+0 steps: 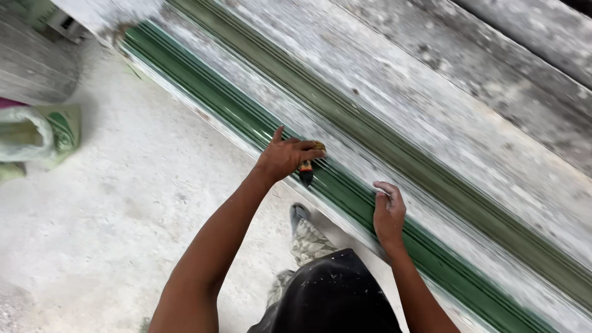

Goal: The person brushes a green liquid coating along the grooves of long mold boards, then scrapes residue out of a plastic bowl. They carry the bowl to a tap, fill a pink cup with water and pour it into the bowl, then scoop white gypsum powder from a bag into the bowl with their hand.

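Observation:
A long moulded strip (203,92), painted glossy green, runs diagonally from the upper left to the lower right across dusty boards. My left hand (285,155) is shut on a small paintbrush (306,171), and its dark bristles touch the green strip. Further down the strip, my right hand (388,214) rests on the strip's near edge. Its fingers are loosely curled and hold nothing.
A second, duller olive strip (394,154) lies parallel just beyond, on weathered grey planks (468,117). A white and green sack (34,135) and a grey corrugated object (31,68) sit at the left on the pale concrete floor (123,203). My foot (300,214) stands beside the bench.

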Available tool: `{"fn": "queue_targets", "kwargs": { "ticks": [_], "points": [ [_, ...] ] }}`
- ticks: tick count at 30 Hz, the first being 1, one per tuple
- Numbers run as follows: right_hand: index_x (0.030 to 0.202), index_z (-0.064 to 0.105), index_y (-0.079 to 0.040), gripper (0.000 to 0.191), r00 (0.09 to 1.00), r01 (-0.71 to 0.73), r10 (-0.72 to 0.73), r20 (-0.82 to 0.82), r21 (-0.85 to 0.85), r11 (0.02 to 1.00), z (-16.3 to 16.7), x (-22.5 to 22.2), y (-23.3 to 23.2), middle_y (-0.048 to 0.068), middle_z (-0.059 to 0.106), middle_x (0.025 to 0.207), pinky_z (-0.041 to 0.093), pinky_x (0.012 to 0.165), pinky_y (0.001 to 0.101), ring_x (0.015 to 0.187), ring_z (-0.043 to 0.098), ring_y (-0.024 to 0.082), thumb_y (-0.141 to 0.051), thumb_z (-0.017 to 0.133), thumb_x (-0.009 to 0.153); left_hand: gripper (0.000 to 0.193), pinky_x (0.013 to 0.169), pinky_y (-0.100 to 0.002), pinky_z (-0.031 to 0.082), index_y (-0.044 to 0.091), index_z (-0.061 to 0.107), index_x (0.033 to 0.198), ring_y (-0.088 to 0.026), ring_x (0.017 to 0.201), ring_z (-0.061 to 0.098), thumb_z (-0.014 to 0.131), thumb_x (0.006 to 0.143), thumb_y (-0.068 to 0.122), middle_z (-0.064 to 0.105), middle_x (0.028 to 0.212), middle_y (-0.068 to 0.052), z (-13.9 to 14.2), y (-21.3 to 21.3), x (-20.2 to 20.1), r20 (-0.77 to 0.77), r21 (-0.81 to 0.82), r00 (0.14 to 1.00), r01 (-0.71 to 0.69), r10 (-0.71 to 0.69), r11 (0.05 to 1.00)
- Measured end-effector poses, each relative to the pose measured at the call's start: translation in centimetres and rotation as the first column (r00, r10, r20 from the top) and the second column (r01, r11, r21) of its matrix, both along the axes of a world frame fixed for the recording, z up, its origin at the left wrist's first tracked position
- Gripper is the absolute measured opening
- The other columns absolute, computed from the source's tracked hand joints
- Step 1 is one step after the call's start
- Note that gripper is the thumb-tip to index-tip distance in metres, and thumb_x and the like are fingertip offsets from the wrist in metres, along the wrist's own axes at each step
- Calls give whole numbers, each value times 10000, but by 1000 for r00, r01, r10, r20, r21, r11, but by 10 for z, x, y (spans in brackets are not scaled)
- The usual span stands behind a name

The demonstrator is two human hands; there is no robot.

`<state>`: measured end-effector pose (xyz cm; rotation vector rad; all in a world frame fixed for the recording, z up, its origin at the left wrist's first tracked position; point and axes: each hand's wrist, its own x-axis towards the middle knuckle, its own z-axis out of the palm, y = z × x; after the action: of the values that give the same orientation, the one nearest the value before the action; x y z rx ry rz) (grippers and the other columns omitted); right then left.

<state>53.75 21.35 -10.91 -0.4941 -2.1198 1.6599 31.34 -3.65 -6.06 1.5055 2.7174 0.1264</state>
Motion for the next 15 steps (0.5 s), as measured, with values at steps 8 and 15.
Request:
{"fn": "queue_targets", "kwargs": {
  "ticks": [8, 15],
  "points": [
    [1180, 658, -40, 190, 981, -193, 188, 50, 97, 977, 37, -157, -89, 62, 674, 1098, 472, 834, 265, 868, 552, 100, -69, 513, 1060, 474, 1145, -691, 275, 500, 536, 1373, -201, 1196, 641, 571, 984, 231, 586, 1412, 110, 3, -130, -154, -69, 0, 997, -39, 39, 999],
    [1163, 661, -45, 196, 986, -113, 84, 146, 208, 972, 46, -232, -172, 72, 672, 1095, 469, 832, 275, 887, 568, 130, -96, 510, 1049, 533, 1152, -670, 300, 459, 544, 1403, -187, 1225, 645, 629, 951, 190, 589, 1448, 107, -14, -268, -310, -86, 59, 996, 3, 2, 998]
  ]
}}
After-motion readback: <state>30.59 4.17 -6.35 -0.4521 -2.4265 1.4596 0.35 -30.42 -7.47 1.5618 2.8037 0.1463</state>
